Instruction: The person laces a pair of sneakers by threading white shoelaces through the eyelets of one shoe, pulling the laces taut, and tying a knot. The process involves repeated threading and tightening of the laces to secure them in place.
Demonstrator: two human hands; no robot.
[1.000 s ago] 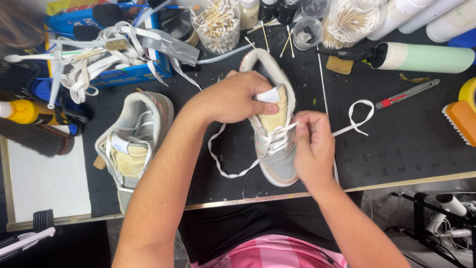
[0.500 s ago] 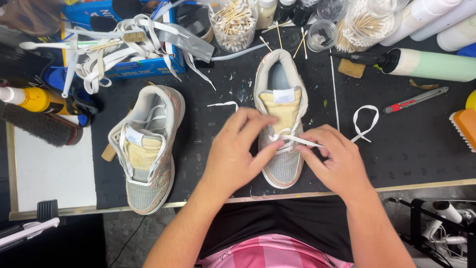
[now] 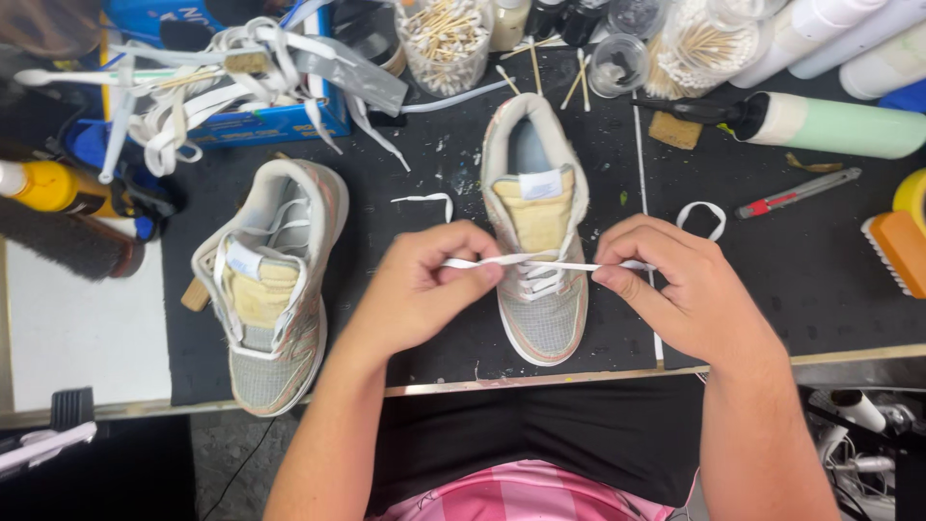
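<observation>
While pinched at both ends, white shoelace [image 3: 550, 263] stretched taut and level across the tongue of the grey sneaker [image 3: 536, 232], just above its lower lacing. Left hand [image 3: 424, 289] curled, thumb and forefinger closed on the lace's left end, beside the shoe's left edge. Right hand [image 3: 675, 285] likewise curled, fingertips nipping the lace's right end, just beside the shoe's right edge. Sneaker upright on the black work mat [image 3: 405, 193], toe toward the body, near the front edge of the bench. Loose loop of lace [image 3: 702, 214] on the mat just beyond the right hand. Second sneaker [image 3: 270, 289] to the left, tilted, partly laced, apart from both hands. Further back: jar of cotton swabs [image 3: 446, 39], pale green bottle [image 3: 839, 125] lying flat, red utility knife [image 3: 796, 193], tangle of white laces [image 3: 212, 87] over a blue box [image 3: 270, 121].
</observation>
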